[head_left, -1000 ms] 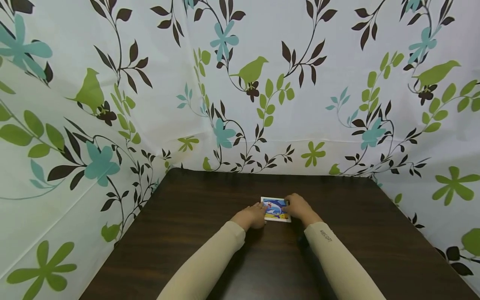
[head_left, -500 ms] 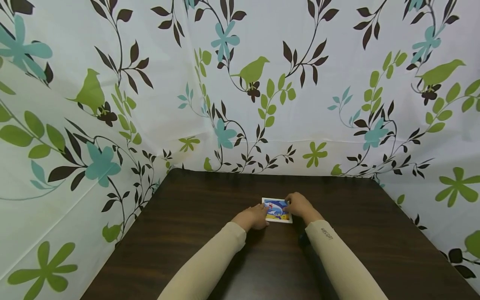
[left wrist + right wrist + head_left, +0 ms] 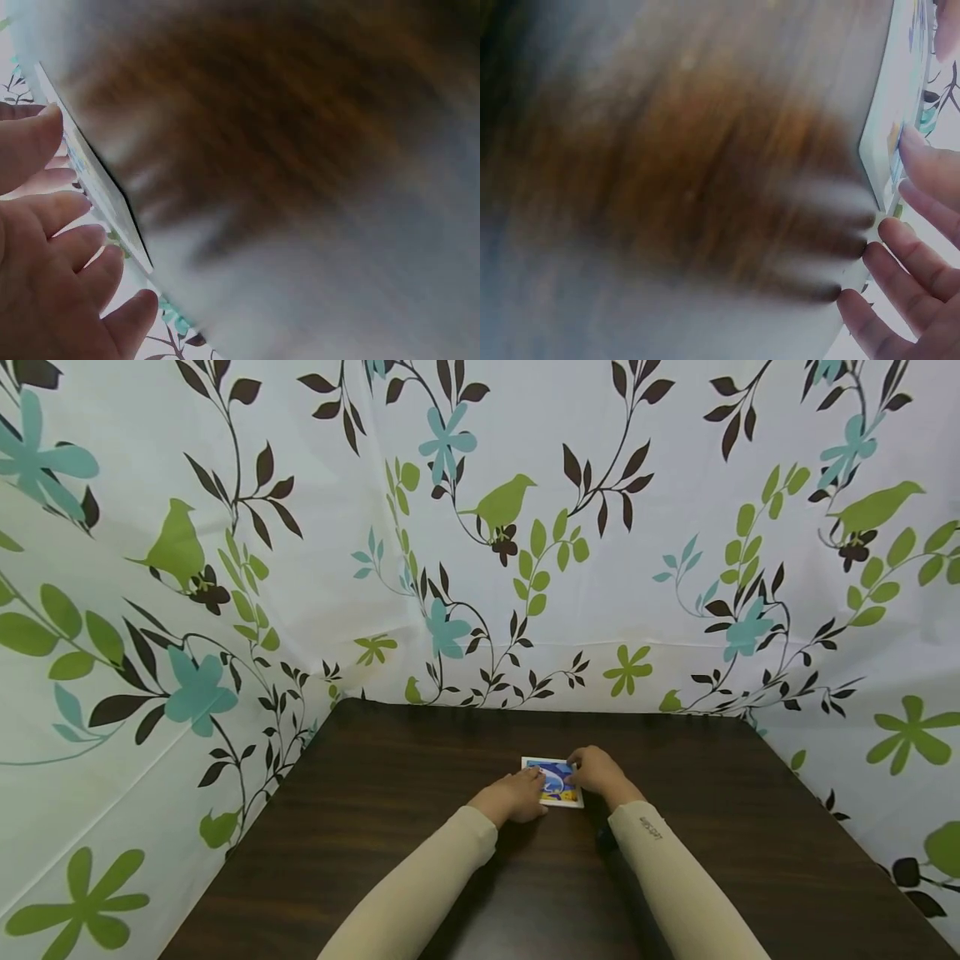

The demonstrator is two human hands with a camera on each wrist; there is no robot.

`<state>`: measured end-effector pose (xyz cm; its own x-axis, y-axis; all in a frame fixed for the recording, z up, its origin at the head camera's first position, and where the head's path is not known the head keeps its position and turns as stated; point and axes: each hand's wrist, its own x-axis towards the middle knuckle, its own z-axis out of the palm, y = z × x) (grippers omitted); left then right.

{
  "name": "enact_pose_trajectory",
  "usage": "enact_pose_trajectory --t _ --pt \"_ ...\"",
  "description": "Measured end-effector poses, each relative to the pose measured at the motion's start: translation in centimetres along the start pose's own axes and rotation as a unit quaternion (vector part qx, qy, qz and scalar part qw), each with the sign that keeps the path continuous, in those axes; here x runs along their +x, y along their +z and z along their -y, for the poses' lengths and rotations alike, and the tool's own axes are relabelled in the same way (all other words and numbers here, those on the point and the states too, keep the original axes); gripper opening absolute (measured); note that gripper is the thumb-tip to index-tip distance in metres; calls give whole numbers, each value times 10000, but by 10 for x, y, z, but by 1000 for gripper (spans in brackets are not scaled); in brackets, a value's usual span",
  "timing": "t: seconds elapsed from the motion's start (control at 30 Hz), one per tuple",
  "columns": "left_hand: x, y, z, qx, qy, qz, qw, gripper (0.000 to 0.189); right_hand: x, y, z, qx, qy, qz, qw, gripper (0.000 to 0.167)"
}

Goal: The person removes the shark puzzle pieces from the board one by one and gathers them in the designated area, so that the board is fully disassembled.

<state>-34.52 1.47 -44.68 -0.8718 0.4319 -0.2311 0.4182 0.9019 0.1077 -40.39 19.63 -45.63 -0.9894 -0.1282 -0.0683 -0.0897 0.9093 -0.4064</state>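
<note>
A small square picture board with a white border and a blue and yellow print lies flat on the dark table. In the head view my left hand reaches over its left side, fingertips on the print. The left wrist view shows this left hand with its fingers spread and slightly bent by the board's edge. From the right, my right hand touches the board's right side. In the right wrist view the right thumb rests on the board, while other fingers of this right hand touch the tabletop.
The dark wood-look table reflects light and reaches back to a hanging cloth printed with leaves, birds and flowers. This cloth also hangs along the left and right sides.
My left hand has moved slightly right, further over the picture and covering more of its left part. The right hand and the board stay nearly in place.
</note>
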Motion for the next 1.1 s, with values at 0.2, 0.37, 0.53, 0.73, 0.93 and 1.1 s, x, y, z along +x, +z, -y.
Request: enact_pose_trajectory --t 0.2,0.37,0.53,0.73,0.93,1.1 --pt "-2 2 -3 32 111 80 9999 64 0 2 -2 -15 -57 -8 10000 37" --pt "-4 1 -4 28 125 141 9998 64 0 0 -3 -47 -143 -66 9999 40" --pt "-1 3 -3 42 115 151 9998 65 1 -2 -5 -103 -286 -78 9995 39" --pt "1 4 -3 31 69 203 9998 65 2 -3 -5 -193 -269 -1 9995 38" --pt "-1 2 -4 -8 29 202 9998 65 0 -6 -2 -503 -172 66 9986 41" --pt "-3 2 -4 -65 -5 210 9998 66 2 -5 0 -308 -181 161 9992 44"
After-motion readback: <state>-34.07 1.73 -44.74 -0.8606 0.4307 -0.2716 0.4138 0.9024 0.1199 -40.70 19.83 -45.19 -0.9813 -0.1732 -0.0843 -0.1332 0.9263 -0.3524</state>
